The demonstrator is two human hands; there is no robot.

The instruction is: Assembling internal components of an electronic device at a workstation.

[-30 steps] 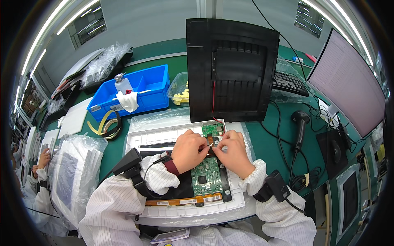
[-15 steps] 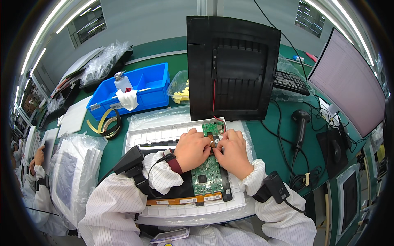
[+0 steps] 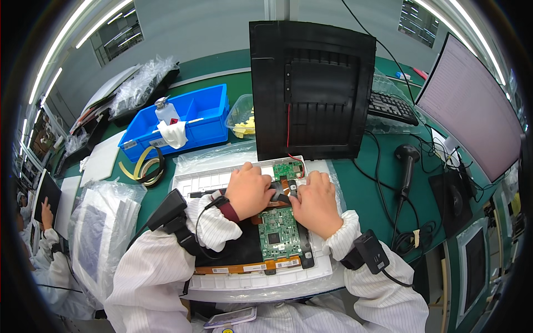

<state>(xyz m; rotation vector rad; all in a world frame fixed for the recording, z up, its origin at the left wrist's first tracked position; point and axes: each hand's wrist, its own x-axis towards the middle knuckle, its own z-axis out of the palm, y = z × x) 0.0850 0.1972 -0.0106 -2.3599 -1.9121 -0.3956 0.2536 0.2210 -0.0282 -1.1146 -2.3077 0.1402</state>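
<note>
A small dark strip (image 3: 282, 197) is being pinched by the closely curled left hand (image 3: 249, 190); its four-o'clock end is being met by the bent right hand (image 3: 317, 203), whether gripped there cannot be told; it is being held over the white housing (image 3: 244, 283), the green circuit board (image 3: 279, 236) being exposed at six o'clock.

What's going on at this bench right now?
A person's left hand and right hand are close together over a white frame, with a small dark strip between their fingertips; whether both grip it is hard to tell. The larger green circuit board lies exposed, nearer the person. Behind the frame, a black cover stands upright, and a red wire runs down it toward the small green board.
</note>
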